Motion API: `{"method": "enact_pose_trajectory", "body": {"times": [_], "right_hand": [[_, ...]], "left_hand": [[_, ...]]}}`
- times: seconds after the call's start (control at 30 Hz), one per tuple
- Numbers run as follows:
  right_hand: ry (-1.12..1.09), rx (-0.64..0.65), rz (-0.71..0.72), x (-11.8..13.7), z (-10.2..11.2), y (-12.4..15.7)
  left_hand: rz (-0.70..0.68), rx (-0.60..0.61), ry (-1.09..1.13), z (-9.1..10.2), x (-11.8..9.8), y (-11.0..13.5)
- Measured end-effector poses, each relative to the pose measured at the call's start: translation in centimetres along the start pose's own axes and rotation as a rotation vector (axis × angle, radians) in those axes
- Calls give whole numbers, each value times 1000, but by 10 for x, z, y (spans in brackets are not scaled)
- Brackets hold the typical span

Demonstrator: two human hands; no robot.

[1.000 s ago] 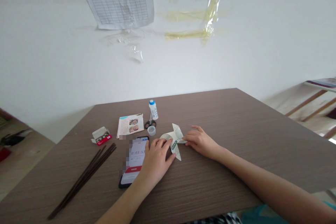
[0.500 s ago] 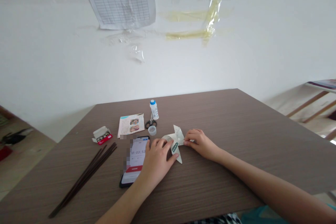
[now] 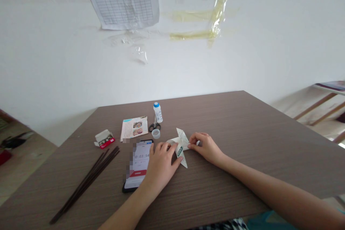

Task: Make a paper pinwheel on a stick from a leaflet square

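Centrally, a pinwheel-shaped folded paper (image 3: pixel 180 150) lies on the brown wood-grain table (image 3: pixel 250 125), between the two hands. Loosely spread, the left hand (image 3: pixel 163 159) rests its fingertips on the paper's left part and lower blade without gripping it. On the other side, the right hand (image 3: pixel 204 146) is curled, thumb and forefinger closed on the right-hand point. Just left of the left hand is a smartphone (image 3: pixel 139 160) running a timer. Beyond the phone are a small translucent cup (image 3: pixel 155 134), black-handled scissors (image 3: pixel 154 127) and a blue-capped white bottle (image 3: pixel 158 113), standing upright.
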State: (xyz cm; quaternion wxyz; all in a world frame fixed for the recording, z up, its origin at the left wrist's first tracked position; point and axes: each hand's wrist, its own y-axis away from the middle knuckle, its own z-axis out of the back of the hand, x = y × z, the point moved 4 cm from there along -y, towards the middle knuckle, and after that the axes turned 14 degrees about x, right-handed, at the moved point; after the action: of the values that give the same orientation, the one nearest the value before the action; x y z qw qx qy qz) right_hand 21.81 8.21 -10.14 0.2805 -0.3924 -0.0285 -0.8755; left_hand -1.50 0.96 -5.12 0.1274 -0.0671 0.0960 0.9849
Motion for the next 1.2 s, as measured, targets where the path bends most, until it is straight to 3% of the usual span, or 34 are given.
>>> {"method": "enact_pose_trajectory", "body": {"times": [0.23,0.57,1.2], "right_hand": [[153,15,77,-3,-6,1],[273,33,79,0,-8,2],[341,43,121,-3,-17,2]], "left_hand": [[7,-27,29,0,-2,0],[-2,-29,26,-3,-5,-2],[16,-18,3,5,-14,-4]]}}
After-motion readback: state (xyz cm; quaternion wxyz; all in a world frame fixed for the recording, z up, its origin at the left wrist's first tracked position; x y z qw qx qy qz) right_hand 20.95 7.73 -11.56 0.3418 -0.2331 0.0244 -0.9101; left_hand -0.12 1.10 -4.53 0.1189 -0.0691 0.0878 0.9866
